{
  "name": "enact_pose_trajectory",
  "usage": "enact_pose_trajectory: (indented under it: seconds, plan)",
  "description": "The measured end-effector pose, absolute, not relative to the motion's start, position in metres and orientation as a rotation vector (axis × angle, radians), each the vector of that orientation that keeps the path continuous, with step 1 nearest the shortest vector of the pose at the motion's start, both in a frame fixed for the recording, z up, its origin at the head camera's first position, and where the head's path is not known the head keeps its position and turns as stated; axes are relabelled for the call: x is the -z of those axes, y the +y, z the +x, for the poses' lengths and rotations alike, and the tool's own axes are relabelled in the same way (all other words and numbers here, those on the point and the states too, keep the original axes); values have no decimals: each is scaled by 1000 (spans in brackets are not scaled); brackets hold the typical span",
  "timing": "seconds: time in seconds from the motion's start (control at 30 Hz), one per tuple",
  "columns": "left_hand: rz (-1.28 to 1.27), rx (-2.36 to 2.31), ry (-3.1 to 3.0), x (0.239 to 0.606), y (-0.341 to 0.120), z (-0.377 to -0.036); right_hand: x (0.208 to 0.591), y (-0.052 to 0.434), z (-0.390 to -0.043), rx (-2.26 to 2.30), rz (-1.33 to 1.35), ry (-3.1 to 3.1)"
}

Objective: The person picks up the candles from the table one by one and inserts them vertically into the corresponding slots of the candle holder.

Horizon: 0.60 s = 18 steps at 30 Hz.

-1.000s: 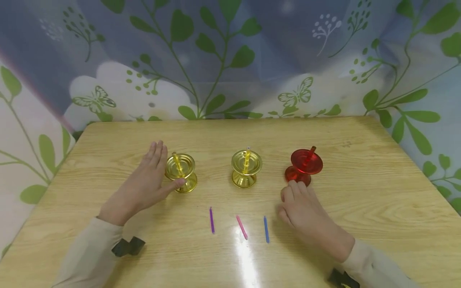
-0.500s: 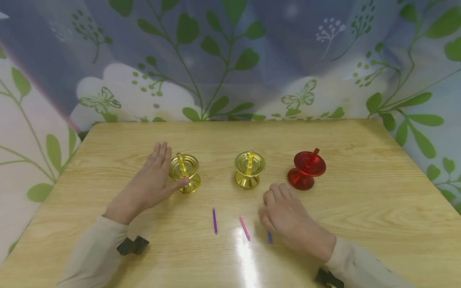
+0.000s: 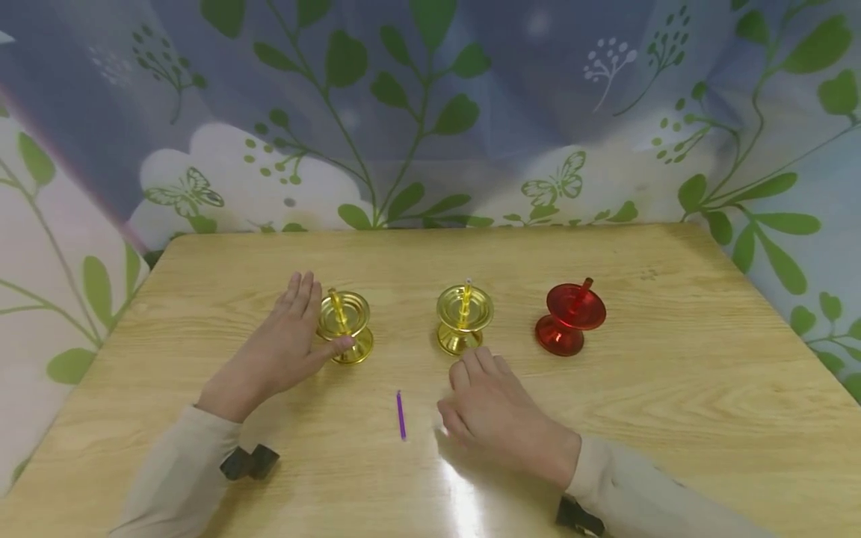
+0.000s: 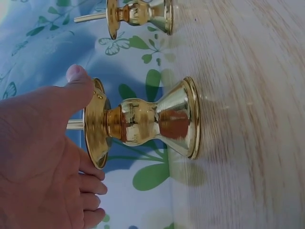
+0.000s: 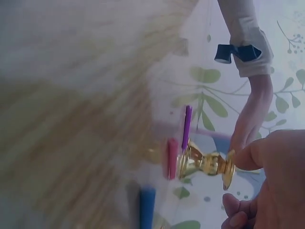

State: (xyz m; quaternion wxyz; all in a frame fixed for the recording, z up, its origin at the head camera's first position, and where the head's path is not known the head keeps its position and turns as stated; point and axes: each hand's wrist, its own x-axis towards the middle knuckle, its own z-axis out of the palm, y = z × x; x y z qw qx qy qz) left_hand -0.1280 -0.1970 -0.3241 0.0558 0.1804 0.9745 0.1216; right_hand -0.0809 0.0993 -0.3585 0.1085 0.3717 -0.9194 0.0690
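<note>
My left hand [image 3: 277, 347] is beside the left gold candle holder [image 4: 138, 119], fingers straight along its far left side. Its thumb reaches across the front, overlapping the dish rim in the left wrist view. My right hand [image 3: 501, 418] hovers low over the table in front of the middle gold candle holder [image 3: 460, 339]. Its fingers bend loosely, apart from the thumb, with nothing seen between them. Under it, a pink candle [image 5: 172, 159] and a blue candle [image 5: 147, 208] show in the right wrist view but are hidden in the head view. A thin purple candle [image 3: 400, 415] lies between the hands.
A red candle holder [image 3: 562, 334] stands at the right end of the row. The wooden table [image 3: 673, 388] backs onto a leaf-patterned cloth [image 3: 511, 97]. A dark band [image 3: 249, 462] sits on the left sleeve.
My right hand has moved left from in front of the red candle holder, passing over the blue candle, to the pink one. My left hand keeps its place at the left gold holder.
</note>
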Motion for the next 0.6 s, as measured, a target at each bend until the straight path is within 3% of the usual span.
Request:
enact_pose_trajectory:
  seconds: [0.6]
  plan:
    - [510,-323,2989,326,-196,-129,364,55,-78,-34,1117,-2644]
